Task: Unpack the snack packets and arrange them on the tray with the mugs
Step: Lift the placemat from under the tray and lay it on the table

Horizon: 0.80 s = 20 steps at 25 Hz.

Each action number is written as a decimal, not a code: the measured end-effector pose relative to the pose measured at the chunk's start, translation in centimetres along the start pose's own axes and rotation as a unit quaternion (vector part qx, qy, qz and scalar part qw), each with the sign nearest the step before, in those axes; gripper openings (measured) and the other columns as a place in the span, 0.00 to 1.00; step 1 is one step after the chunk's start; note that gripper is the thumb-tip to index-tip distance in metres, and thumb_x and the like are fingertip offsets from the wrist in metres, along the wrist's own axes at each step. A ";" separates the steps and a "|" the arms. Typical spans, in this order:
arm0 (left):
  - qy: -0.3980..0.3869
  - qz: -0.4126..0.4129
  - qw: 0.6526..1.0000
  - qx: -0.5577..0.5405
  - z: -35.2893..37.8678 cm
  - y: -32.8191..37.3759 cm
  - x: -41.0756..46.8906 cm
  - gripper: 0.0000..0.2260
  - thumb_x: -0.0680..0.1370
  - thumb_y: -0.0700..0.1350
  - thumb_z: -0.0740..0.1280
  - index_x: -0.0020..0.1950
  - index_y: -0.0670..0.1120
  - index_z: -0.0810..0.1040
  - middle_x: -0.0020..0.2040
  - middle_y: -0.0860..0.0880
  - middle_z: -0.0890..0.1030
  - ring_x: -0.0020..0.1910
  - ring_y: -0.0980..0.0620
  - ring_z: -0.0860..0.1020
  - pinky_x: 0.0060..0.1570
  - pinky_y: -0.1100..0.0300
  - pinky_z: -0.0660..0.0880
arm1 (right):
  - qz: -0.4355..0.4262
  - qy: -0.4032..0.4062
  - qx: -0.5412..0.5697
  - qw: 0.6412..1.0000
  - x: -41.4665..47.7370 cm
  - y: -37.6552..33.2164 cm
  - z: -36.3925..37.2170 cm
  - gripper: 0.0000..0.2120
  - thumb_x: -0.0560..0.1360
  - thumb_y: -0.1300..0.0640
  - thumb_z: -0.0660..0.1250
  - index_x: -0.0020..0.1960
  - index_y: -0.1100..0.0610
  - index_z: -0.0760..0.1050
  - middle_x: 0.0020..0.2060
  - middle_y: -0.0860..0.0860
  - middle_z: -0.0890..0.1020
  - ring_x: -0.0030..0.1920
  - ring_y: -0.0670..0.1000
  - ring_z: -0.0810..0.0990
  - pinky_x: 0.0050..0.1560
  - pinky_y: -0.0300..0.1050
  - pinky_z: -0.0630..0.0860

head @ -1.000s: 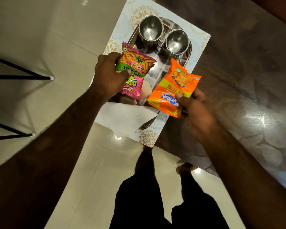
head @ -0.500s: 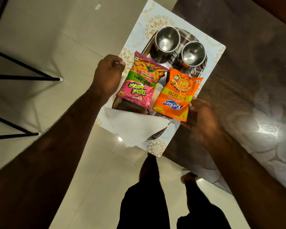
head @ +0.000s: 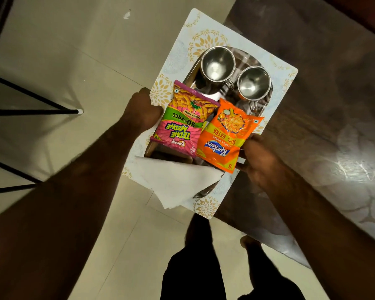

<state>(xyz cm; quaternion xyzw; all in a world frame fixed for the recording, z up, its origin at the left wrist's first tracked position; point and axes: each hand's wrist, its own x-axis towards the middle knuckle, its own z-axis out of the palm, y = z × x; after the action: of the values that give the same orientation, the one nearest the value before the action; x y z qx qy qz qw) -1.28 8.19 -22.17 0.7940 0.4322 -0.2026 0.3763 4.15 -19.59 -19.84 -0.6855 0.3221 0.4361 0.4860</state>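
1. Steel tray (head: 266, 100) is seen on a white placemat with gold floral print (head: 175, 59), set at the corner of a dark bench (head: 325, 87).
2. Two steel mugs are stood on the far half of the tray: left mug (head: 217, 64), right mug (head: 253, 83), close together, handles turned toward the near side.
3. Pink Bingo Tedhe Medhe packet (head: 183, 121) is laid on the tray's near-left part, print upside down to the camera.
4. Orange Kurkure packet (head: 226, 135) is laid just right of it, edges touching or slightly overlapped; which lies on top cannot be told.
5. Left hand (head: 143, 111) is placed at the pink packet's left edge. Fingers are hidden behind the hand; grip cannot be told.
6. Right hand (head: 258, 161) is at the orange packet's near-right corner, fingers partly under it and in contact. A closed grip cannot be confirmed.
7. Folded white paper napkin (head: 178, 180) is draped over the tray's near end, overhanging the placemat.
8. Tiled floor (head: 74, 50) is seen at left.
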 end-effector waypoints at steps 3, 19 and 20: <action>0.048 0.025 0.999 0.004 0.8 0.2 -0.7 0.17 0.76 0.47 0.70 0.59 0.39 0.72 0.58 0.39 0.80 0.55 0.37 0.79 0.44 0.54 0.70 | -0.001 0.001 0.010 1.000 0.3 0.0 0.1 0.05 0.81 0.61 0.64 0.52 0.54 0.78 0.42 0.52 0.87 0.45 0.53 0.87 0.41 0.49 0.82; 0.070 0.113 0.991 -0.020 -5.4 1.3 -4.9 0.12 0.73 0.45 0.68 0.55 0.50 0.72 0.47 0.51 0.83 0.47 0.45 0.81 0.51 0.45 0.80 | -0.024 -0.009 0.089 0.996 -0.6 0.0 -2.2 0.10 0.82 0.62 0.64 0.61 0.58 0.80 0.41 0.55 0.88 0.35 0.53 0.88 0.37 0.55 0.86; 0.076 0.115 0.990 -0.015 -6.2 1.5 -5.2 0.12 0.74 0.44 0.68 0.56 0.50 0.72 0.48 0.51 0.83 0.48 0.45 0.81 0.51 0.45 0.79 | -0.026 -0.011 0.088 0.996 -0.7 -0.1 -2.4 0.12 0.82 0.62 0.63 0.63 0.59 0.79 0.44 0.56 0.87 0.34 0.52 0.88 0.34 0.52 0.86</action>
<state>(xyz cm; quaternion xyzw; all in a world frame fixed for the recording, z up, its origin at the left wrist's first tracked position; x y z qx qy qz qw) -2.87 9.64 -14.24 0.8458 0.3686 -0.0907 0.3750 4.61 -21.79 -18.81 -0.6434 0.3359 0.4002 0.5595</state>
